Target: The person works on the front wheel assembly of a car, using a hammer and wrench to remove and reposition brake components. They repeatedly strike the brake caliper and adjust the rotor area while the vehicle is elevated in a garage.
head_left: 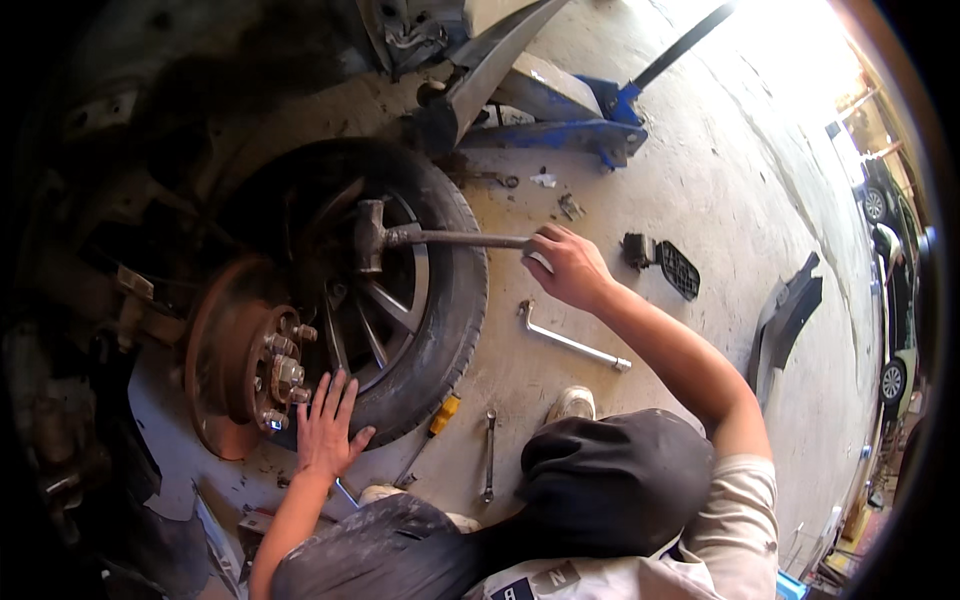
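Note:
My right hand (568,262) grips the handle of a steel hammer (372,235), whose head is held over the spokes of an alloy wheel with a black tyre (450,330) lying on the floor. My left hand (325,425) has its fingers spread at the near side of the tyre, just below the studs of a rusty brake disc and hub (215,370); whether the fingertips touch the hub or wheel is hard to tell.
A blue jack (615,140) stands beyond the tyre. On the concrete floor lie an L-shaped wrench (570,345), a spanner (490,455), a yellow-handled tool (443,415), a black plastic part (675,270) and a dark panel (780,330). Cars (895,330) show at far right.

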Available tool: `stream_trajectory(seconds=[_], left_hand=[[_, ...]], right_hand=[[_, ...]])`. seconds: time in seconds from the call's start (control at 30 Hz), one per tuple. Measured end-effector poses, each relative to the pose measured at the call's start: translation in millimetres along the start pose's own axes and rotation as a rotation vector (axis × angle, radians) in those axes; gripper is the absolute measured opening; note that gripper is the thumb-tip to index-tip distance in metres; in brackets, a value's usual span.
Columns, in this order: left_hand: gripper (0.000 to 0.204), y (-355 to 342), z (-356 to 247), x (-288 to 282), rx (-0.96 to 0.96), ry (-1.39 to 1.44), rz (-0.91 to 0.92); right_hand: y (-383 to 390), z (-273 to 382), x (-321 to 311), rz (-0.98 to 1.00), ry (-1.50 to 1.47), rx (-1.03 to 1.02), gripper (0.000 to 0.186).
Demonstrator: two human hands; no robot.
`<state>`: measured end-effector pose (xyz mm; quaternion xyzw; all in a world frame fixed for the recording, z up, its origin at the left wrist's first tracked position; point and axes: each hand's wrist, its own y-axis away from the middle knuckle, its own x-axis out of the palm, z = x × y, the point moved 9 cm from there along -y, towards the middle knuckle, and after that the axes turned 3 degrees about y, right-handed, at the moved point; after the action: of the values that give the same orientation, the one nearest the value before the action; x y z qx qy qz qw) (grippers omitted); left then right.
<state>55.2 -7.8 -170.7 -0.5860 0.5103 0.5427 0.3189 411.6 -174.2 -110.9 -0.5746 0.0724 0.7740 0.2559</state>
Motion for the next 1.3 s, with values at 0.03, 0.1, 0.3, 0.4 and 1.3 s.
stream_trajectory(seconds=[0.03,0.1,0.3,0.4,1.3], left_hand=[[0.072,7.4,3.0,3.2,-0.043,0.020,0.006],[0.072,15.2,0.4,2.6,-0.070,0.023,0.004],[0.078,21.2,-7.8,2.4,-0.184,0.010,0.128],[0.080,30.3,-12.1,4.1,-0.252,0.019,0.165],[0.054,189.7,93.7,-58.6,-0.899,0.370,-0.809]], right_hand=[[-20.0,-0.7,3.0,0.048,0.058,-0.074,0.015],[-57.2,-27.5,9.1,0.127,0.140,-0.069,0.019],[-125.6,-175.9,93.0,0.448,0.198,0.260,0.044],[-146.6,-185.4,141.7,0.498,0.184,0.281,0.061],[19.5,-183.4,11.7,0.309,-0.836,0.770,0.013]])
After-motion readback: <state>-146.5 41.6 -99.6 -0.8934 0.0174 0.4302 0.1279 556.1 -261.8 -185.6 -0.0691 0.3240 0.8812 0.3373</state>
